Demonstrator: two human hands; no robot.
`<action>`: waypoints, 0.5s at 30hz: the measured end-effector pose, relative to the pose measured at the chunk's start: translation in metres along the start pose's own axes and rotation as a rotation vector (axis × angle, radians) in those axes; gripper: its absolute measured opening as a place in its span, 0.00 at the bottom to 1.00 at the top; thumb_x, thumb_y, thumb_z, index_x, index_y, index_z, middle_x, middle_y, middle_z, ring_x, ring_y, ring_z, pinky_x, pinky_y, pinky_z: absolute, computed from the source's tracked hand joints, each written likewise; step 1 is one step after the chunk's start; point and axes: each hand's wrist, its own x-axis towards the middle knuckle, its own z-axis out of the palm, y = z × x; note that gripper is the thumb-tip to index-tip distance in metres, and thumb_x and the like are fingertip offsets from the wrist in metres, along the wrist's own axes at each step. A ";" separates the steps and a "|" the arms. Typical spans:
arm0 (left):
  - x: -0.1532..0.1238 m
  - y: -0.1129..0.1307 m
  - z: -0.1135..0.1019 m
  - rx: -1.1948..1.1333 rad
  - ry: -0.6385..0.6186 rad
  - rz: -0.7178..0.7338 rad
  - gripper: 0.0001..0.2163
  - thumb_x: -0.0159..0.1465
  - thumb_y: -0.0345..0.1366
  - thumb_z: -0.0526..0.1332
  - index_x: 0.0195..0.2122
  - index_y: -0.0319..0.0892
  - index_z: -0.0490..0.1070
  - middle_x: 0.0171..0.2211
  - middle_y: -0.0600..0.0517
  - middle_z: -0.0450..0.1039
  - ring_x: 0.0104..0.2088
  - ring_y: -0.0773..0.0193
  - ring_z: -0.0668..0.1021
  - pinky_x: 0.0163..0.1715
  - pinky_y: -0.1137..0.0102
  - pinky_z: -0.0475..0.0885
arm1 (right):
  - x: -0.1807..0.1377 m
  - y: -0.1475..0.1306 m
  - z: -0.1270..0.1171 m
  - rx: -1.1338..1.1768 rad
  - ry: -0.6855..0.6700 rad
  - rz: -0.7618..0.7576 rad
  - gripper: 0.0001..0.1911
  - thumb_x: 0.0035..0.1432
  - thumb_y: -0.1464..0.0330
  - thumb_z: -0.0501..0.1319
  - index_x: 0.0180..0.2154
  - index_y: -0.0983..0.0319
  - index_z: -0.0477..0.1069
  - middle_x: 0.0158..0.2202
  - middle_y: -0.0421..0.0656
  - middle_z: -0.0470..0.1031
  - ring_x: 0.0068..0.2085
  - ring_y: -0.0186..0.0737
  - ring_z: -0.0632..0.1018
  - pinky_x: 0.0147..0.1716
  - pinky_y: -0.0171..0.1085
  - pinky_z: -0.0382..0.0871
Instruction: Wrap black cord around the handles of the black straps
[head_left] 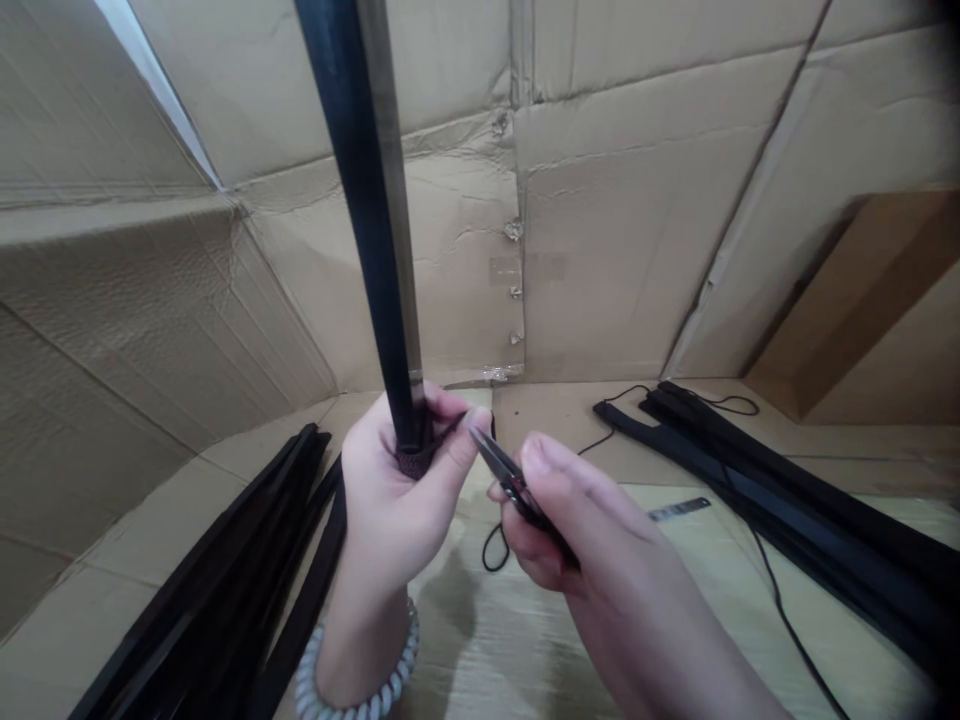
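The strip [367, 220] is gripped near its lower end by the left hand [397, 505] — apparently for steadiness — while a tool [511, 480] is clasped by the right hand [600, 525], tip at the left thumb [456, 452].

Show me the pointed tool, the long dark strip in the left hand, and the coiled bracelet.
Pointed tool [513, 485], head view: metal part behind tip.
Dark strip [373, 225], head view: middle of its length.
Coiled bracelet [364, 709], head view: lower coils.
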 end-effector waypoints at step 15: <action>0.003 -0.005 -0.006 0.318 -0.063 0.271 0.06 0.58 0.27 0.68 0.30 0.44 0.74 0.21 0.60 0.72 0.20 0.75 0.73 0.20 0.83 0.69 | 0.001 0.004 -0.007 -0.147 0.014 0.009 0.27 0.60 0.44 0.55 0.26 0.60 0.57 0.22 0.35 0.56 0.24 0.30 0.55 0.22 0.32 0.46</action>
